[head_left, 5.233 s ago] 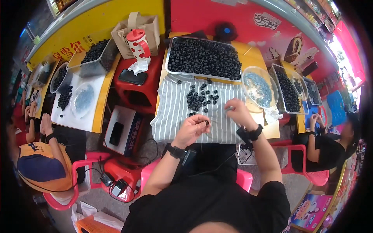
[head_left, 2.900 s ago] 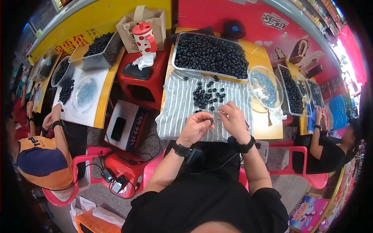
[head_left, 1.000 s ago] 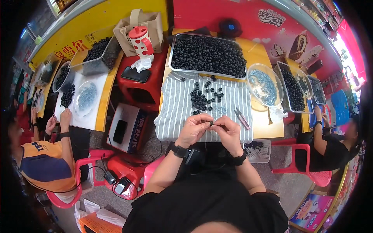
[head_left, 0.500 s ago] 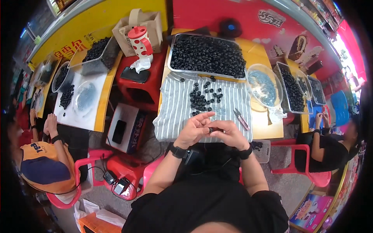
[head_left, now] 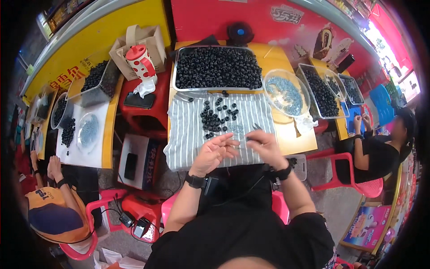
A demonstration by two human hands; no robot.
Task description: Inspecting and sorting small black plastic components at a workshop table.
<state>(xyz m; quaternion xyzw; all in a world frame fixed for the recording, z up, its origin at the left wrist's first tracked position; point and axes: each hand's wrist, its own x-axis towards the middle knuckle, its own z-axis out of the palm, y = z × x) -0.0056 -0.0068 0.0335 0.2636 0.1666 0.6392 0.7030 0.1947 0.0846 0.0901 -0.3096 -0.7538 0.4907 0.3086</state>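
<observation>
My left hand (head_left: pixel 214 153) hovers over the near part of a grey striped cloth (head_left: pixel 179 130), its fingers spread and nothing in them. Just to its right, my right hand (head_left: pixel 267 149) is closed in a pinch, with a small black part (head_left: pixel 249 138) showing at the fingertips. Beyond both hands lies a loose pile of small black ring-shaped parts (head_left: pixel 214 121). A patch of tiny clear pieces (head_left: pixel 236 129) is beside the pile. The snips (head_left: pixel 256 127) on the cloth are mostly hidden behind my right hand.
A clear tray (head_left: pixel 175 74) heaped with black parts stands behind the cloth. To its right are a round dish (head_left: pixel 307 101) of small pale pieces and crumpled tissue (head_left: pixel 306 124). A red stool (head_left: pixel 150 113) bears a phone and dotted cup. People sit working on both sides.
My hands have drawn apart. The left has opened, while the right has kept the small black part and now covers most of the snips. The whole view has shifted slightly.
</observation>
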